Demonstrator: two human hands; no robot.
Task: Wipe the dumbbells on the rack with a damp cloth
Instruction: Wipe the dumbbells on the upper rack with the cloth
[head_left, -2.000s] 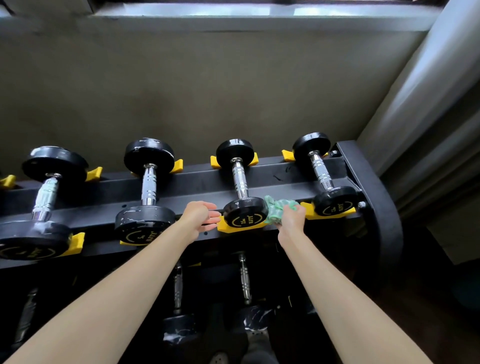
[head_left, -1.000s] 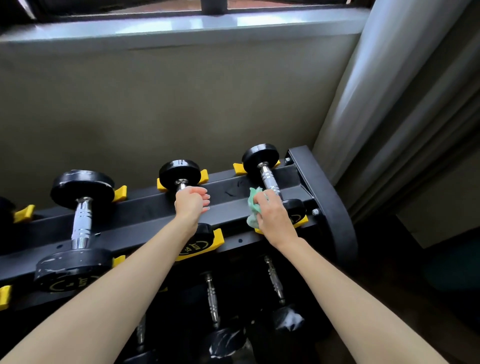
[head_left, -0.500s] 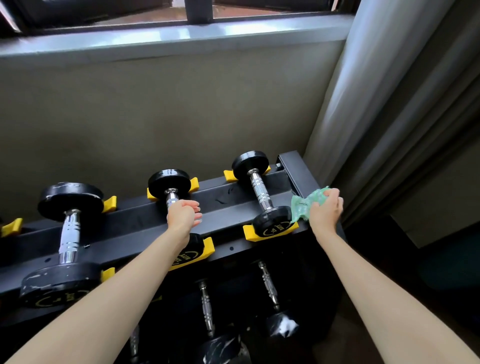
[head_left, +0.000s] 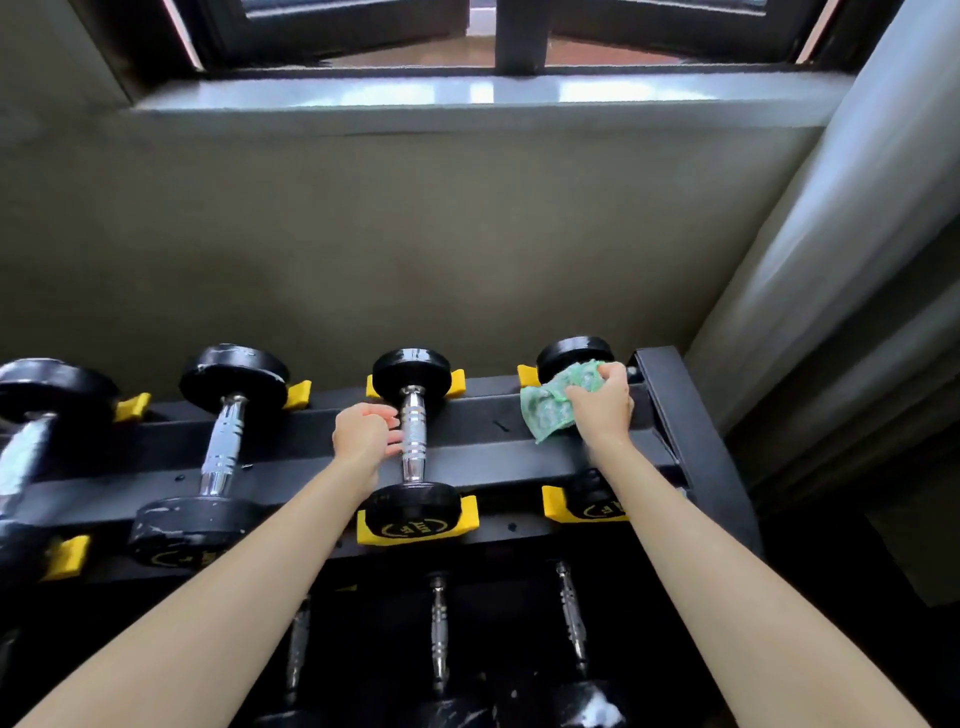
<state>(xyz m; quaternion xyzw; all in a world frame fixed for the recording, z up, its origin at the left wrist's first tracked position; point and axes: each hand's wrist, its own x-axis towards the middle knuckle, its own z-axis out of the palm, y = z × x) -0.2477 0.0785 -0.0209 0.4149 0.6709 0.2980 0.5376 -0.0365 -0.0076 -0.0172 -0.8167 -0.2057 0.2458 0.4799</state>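
Right hand (head_left: 602, 402): fingers clench the green cloth (head_left: 548, 410), which is bunched under them against the far head of the rightmost dumbbell (head_left: 566, 356).
Left hand (head_left: 363, 436): fingers loosely curled, grasping nothing, tips touching the chrome handle (head_left: 414, 436) of the neighbouring dumbbell (head_left: 413, 506).

The right grip (head_left: 600, 402) holds a green cloth (head_left: 550, 405) against the far head of the rightmost dumbbell (head_left: 574, 356) on the rack (head_left: 691, 441). The left grip (head_left: 363, 434) rests on the top rail, its loosely curled fingers just beside the chrome handle of the next dumbbell (head_left: 414, 441). More dumbbells lie on the lower shelf.
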